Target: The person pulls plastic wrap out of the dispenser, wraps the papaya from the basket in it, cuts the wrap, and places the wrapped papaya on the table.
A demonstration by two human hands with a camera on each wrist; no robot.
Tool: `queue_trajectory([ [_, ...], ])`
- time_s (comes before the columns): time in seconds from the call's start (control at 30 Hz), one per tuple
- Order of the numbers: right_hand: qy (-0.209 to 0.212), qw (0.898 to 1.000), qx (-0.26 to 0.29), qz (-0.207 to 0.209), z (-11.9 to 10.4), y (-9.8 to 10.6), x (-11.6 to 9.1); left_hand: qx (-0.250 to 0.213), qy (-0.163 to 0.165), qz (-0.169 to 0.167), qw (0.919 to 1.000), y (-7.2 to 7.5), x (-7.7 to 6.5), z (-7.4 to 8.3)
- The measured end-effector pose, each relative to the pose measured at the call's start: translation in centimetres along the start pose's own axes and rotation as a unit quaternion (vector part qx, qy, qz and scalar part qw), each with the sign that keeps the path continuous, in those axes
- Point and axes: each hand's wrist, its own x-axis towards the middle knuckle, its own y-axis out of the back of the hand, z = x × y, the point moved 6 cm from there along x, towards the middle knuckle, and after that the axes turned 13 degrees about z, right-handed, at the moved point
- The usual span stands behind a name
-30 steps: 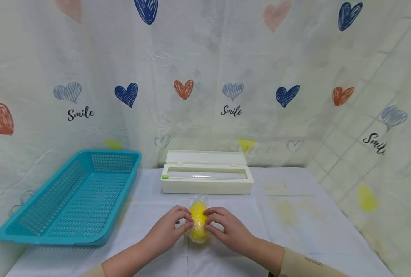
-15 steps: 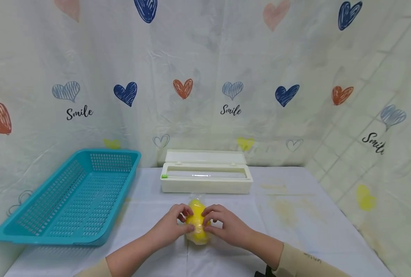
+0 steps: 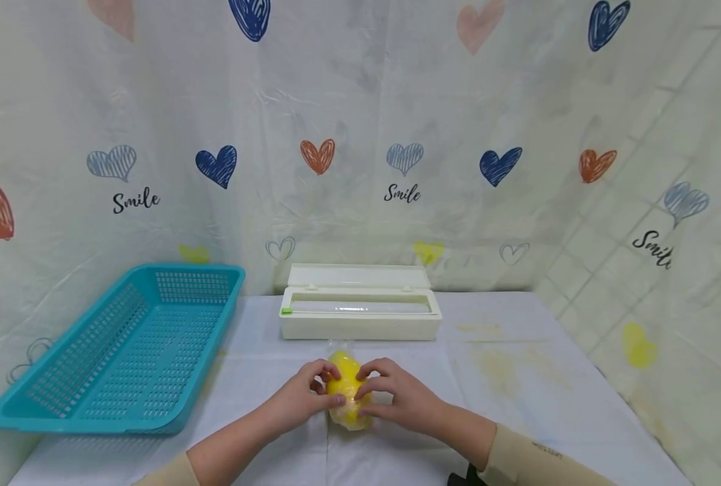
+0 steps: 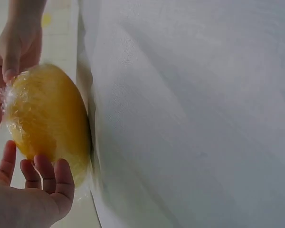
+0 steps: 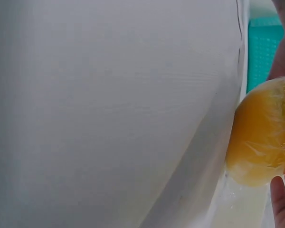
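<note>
A yellow fruit, oblong and smooth (image 3: pixel 343 368), is wrapped in clear cling film at the front middle of the table; its exact kind is unclear. My left hand (image 3: pixel 304 398) holds it from the left, thumb and curled fingers at the film. From the other side my right hand (image 3: pixel 399 398) grips it the same way, fingers bent over its top. In the left wrist view the fruit (image 4: pixel 50 114) lies between both hands, its film crinkled near the thumb. The right wrist view shows only part of the wrapped fruit (image 5: pixel 261 137) and a few fingertips (image 5: pixel 279 192).
Behind the hands stands a white cling film dispenser (image 3: pixel 360 327) with its lid raised. A turquoise plastic basket (image 3: pixel 181 405) is at the left. White cloth covers the table (image 3: pixel 506 405), and a heart-patterned curtain (image 3: pixel 348 223) hangs behind it.
The fingers have shifted slightly over the wrapped fruit, and the right fingers now reach further across it. The fruit has tilted a little; the dispenser and basket stay in place.
</note>
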Motion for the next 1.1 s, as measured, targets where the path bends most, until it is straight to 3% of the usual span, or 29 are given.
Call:
queue_trajectory([
  [0.13,-0.012,1.0,0.02,-0.002,0.1,0.0,0.3,-0.003,-0.007,-0.002,1.0,0.0,0.1,-0.2],
  [0.23,-0.069,0.997,0.041,-0.019,0.4,-0.2,0.5,-0.003,-0.013,-0.001,0.9999,0.0,0.2,-0.2],
  [0.4,-0.189,0.978,0.085,-0.023,1.1,-0.5,0.7,-0.002,-0.02,0.002,0.9998,-0.1,0.1,0.2],
  [0.57,-0.253,0.962,0.095,-0.029,1.6,-0.8,0.5,0.016,-0.028,0.0,0.9995,-0.3,-0.3,0.6],
  [0.9,-0.26,0.95,0.163,-0.057,2.4,-0.8,0.1,0.024,-0.023,-0.008,0.9994,-0.5,-0.2,0.5],
  [1.1,-0.258,0.952,0.151,-0.06,2.6,-1.0,0.3,0.008,-0.016,-0.022,0.9996,-0.3,0.2,-0.4],
])
